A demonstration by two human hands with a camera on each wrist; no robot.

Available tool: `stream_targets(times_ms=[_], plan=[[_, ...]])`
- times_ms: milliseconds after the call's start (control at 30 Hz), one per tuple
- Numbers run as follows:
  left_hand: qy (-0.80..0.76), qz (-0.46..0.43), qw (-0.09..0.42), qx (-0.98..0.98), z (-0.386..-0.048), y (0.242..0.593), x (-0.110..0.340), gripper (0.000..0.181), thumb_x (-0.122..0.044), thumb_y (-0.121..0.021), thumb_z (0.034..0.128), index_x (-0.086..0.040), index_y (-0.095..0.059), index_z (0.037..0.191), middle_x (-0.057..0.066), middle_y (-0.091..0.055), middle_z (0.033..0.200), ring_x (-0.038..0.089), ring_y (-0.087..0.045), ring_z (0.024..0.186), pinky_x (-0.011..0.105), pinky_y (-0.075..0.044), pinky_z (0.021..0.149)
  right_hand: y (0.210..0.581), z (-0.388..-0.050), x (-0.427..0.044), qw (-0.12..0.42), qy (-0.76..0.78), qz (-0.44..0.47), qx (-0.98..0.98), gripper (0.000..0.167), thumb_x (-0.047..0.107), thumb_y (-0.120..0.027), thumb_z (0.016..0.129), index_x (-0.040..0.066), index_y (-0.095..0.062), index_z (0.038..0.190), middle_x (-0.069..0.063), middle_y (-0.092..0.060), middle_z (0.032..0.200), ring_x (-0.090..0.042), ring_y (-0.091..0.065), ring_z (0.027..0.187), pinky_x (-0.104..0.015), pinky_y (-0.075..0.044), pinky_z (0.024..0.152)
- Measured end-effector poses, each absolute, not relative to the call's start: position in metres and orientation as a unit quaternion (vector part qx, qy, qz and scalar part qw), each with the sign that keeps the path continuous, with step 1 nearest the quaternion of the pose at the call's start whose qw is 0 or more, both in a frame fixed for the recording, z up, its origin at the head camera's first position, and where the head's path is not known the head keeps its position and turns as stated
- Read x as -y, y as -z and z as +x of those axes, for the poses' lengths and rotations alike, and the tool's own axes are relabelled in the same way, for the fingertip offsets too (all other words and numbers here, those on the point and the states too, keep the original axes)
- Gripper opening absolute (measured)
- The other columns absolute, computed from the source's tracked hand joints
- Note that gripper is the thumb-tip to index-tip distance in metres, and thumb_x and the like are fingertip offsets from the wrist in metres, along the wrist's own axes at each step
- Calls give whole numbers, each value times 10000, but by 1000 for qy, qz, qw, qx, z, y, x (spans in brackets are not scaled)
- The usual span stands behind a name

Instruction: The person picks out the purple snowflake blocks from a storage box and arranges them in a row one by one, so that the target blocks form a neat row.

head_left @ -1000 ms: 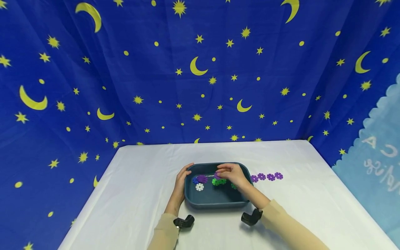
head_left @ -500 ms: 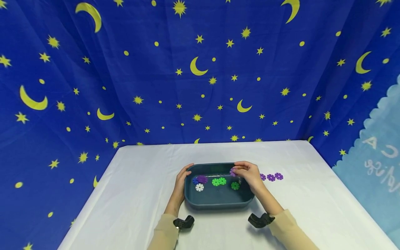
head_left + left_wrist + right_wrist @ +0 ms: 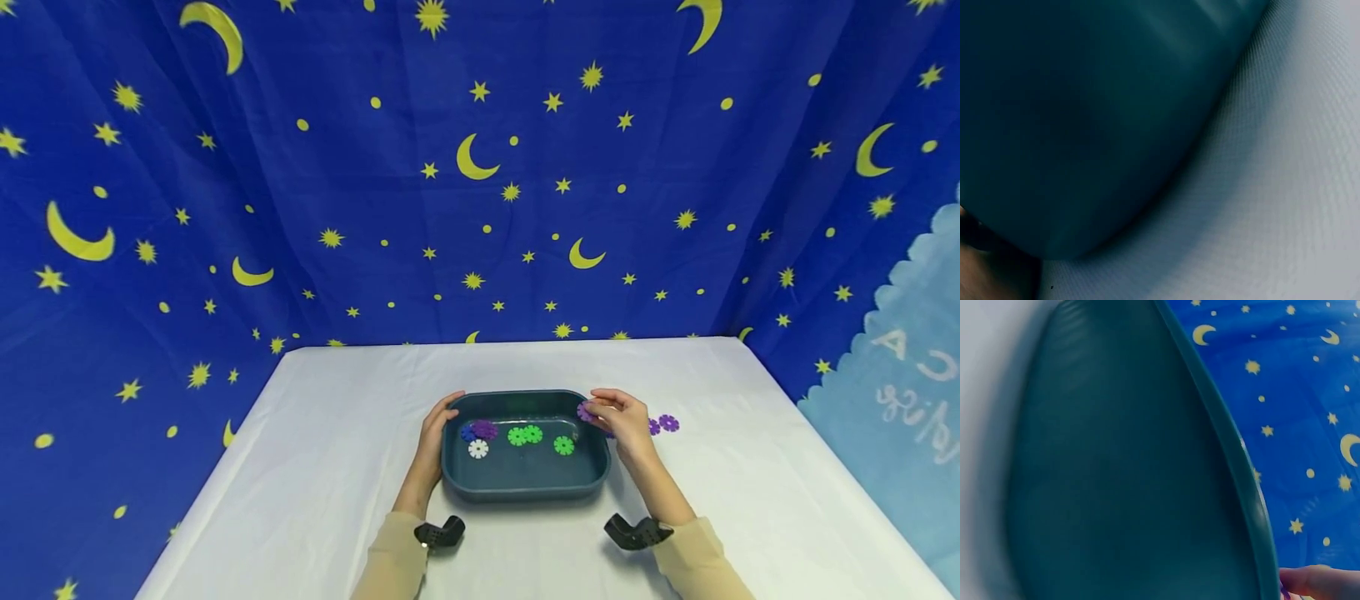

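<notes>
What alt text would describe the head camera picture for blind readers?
A person's left hand holds a dark tub of coloured discs; the right hand pinches a purple disc at the tub's right end. More purple discs lie on the white table before a starry blue curtain.

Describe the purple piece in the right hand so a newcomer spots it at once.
On the white table sits a dark teal tray. At its far right corner, the right hand pinches a small purple disc with a notched edge. Other purple pieces lie in the tray and on the table to the right; this one alone is held in fingers.
</notes>
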State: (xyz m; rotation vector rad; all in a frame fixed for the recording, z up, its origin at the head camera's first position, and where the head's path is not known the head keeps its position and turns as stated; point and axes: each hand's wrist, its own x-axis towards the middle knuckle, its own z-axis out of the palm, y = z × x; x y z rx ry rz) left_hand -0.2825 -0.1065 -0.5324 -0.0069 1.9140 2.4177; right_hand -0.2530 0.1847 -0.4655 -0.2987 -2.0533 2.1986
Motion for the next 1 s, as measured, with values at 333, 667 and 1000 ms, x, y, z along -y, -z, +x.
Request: stream_targets(times_ms=[333, 667, 1000], plan=[[-778, -5, 27, -627, -283, 533, 108, 450, -121, -402, 933, -67, -497, 1370, 73, -524, 1389, 133, -487, 1247, 315, -356, 1065, 468, -257, -208, 80, -741, -131, 654, 234, -52, -571, 853, 160, -658, 806, 127, -628, 621, -10, -619, 616, -175, -533, 603], [-781, -7, 31, -624, -284, 534, 107, 451, -120, -407, 931, -59, -497, 1368, 72, -530, 1384, 120, -495, 1236, 325, -350, 1074, 464, -259, -239, 82, -798, -173, 572, 346, -47, -536, 885, 201, -672, 686, 99, -643, 652, -19, -638, 636, -162, -536, 650], [-780, -1, 28, -625, -283, 533, 107, 460, -126, -415, 925, -45, -488, 1372, 67, -542, 1373, 101, -504, 1220, 291, -362, 1052, 464, -260, -275, 90, -798, -248, 542, 386, -39, -555, 876, 229, -687, 631, 116, -631, 650, 3, -603, 614, -132, -511, 642]])
